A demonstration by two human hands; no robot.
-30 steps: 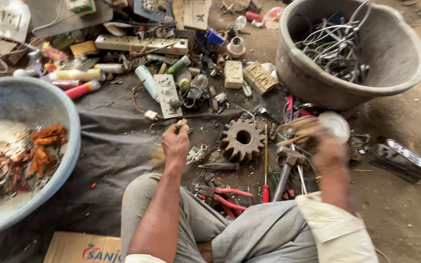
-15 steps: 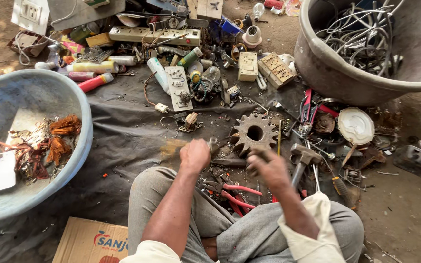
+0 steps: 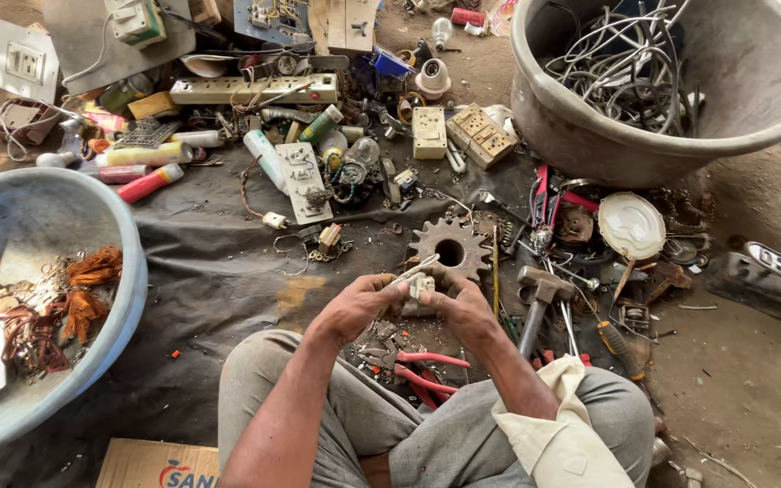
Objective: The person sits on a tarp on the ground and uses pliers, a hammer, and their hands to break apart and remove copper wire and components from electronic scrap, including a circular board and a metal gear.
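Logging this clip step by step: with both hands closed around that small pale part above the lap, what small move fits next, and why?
Probably a prying twist: the left hand holds a slim metal tool whose tip meets the small whitish plastic part pinched by the right hand. Both hands grip it above the lap, so levering it open seems likeliest, though the contact point is partly hidden.

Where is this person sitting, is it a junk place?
Probably an outdoor scrap-sorting spot on bare ground: a dark sheet strewn with old switches and tools, a rusty gear, and a big tub of tangled wires.
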